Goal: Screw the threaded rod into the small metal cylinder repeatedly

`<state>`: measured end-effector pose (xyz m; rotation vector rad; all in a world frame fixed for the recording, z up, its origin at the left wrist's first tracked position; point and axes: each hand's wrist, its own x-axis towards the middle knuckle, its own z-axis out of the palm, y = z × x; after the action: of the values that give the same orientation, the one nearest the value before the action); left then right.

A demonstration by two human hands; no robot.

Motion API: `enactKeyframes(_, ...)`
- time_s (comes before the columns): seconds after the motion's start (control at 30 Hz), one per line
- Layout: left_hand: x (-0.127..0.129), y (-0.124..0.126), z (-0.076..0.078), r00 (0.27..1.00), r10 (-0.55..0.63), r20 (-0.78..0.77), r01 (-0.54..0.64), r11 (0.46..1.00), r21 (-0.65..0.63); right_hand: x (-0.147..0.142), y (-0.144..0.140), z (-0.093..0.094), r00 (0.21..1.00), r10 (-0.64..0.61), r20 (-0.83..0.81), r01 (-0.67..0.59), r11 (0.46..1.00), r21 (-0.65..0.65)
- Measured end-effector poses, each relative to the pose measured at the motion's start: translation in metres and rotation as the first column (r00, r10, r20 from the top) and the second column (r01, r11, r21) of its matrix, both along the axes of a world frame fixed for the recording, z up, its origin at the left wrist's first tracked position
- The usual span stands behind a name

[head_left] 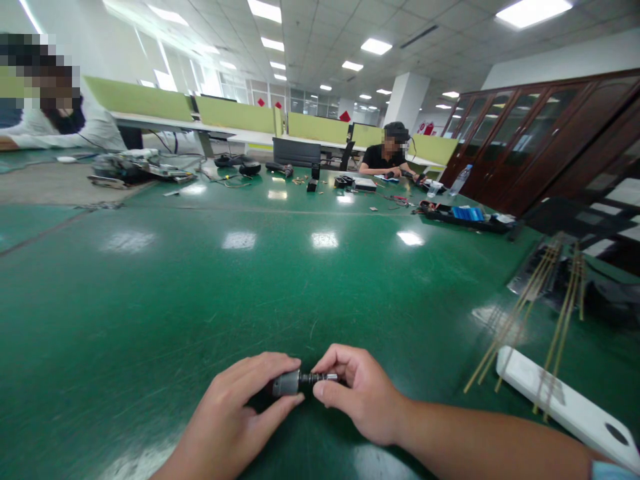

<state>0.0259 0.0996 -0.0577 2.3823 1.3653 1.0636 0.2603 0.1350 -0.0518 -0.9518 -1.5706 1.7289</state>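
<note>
Lower center of the frame: a grey metal cylinder [287,383] lies on its side, a thin shaft [309,378] with a coil around it projecting from its right end. The left hand [237,403] pinches the cylinder between thumb and fingers. The right hand [367,393] pinches the shaft near its bright tip (whether the other fingers also touch it, one cannot tell). Both hands are low over the green table [280,287].

Lower right: a long white object [570,407] with a dark oval at its near end; thin sticks [523,312] fan out just above it, some crossing over it.

Upper right: a clear bottle [461,180] leans near a dark tray [440,213] with blue contents. Behind, a person in a black top [375,159] sits at the far edge.
</note>
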Motion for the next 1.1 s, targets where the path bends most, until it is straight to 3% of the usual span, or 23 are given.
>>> enactKeyframes(0.5,-0.0029,-0.0001,-0.0043,1.0,0.028,0.01,-0.028,0.999,-0.02,-0.0005,0.0007,0.0003,0.999,-0.04,-0.018,0.039,0.999,-0.022)
enactKeyframes(1.1,-0.002,-0.0015,0.0016,0.999,0.054,0.0,-0.054,0.997,-0.062,-0.0005,0.0014,0.0053,0.996,-0.069,-0.047,0.067,0.997,-0.037)
